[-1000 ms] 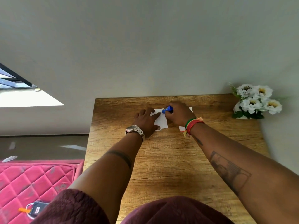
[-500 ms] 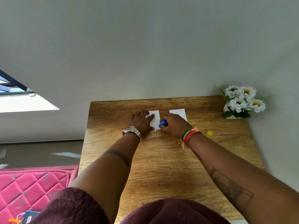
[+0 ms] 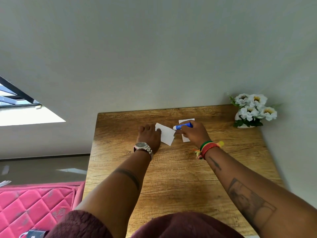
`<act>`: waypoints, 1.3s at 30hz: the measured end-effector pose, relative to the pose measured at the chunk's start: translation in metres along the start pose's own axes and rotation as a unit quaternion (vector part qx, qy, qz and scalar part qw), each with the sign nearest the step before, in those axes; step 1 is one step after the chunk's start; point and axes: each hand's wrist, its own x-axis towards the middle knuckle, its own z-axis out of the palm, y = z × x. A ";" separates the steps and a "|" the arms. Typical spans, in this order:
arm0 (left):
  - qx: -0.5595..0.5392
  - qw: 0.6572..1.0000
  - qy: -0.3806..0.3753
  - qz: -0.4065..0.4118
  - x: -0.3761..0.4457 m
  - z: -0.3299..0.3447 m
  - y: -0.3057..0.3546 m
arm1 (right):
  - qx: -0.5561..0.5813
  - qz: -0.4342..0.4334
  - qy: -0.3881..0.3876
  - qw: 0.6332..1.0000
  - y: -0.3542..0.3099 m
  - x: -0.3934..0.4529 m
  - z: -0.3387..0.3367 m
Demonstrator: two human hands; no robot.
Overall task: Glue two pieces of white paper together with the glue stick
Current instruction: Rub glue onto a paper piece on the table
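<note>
1. Up at the far end of the wooden table (image 3: 171, 177), seen from the head camera, two pieces of white paper lie side by side – the left paper (image 3: 167, 135) turned at an angle, the right paper (image 3: 186, 121) partly hidden under the right hand.
2. Left hand (image 3: 149, 136) rests flat, fingers spread loosely, pressing on the left paper's near-left edge; it grips nothing.
3. Right hand (image 3: 194, 133) is curled closed around the blue glue stick (image 3: 182, 126), whose white tip points left, at the left paper's right corner – contact cannot be told.
4. White flowers (image 3: 253, 109) stand at the table's far right corner, well apart from the papers.
</note>
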 end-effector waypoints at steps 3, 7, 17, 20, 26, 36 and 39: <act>-0.002 1.000 0.013 -0.013 -0.007 0.003 0.001 | 0.063 0.006 0.017 0.998 -0.003 -0.003 -0.003; -0.024 0.999 0.033 -0.030 -0.009 -0.001 0.005 | 0.010 -0.004 0.000 1.000 -0.004 -0.005 -0.002; -0.008 0.997 0.050 0.063 -0.004 0.005 0.007 | -0.213 -0.095 -0.036 0.972 -0.003 -0.004 0.016; -0.012 0.997 0.051 0.061 -0.002 0.007 0.009 | -0.248 -0.126 -0.037 0.960 -0.005 -0.002 0.019; -0.028 0.997 0.056 0.047 0.000 0.009 0.009 | -0.319 -0.195 -0.071 0.925 -0.005 0.000 0.021; -0.055 0.997 0.035 0.030 -0.001 0.004 0.010 | -0.359 -0.208 -0.124 0.901 0.003 -0.013 0.016; -0.046 0.998 0.021 0.030 -0.002 0.000 0.012 | -0.359 -0.202 -0.129 0.902 0.008 -0.018 0.016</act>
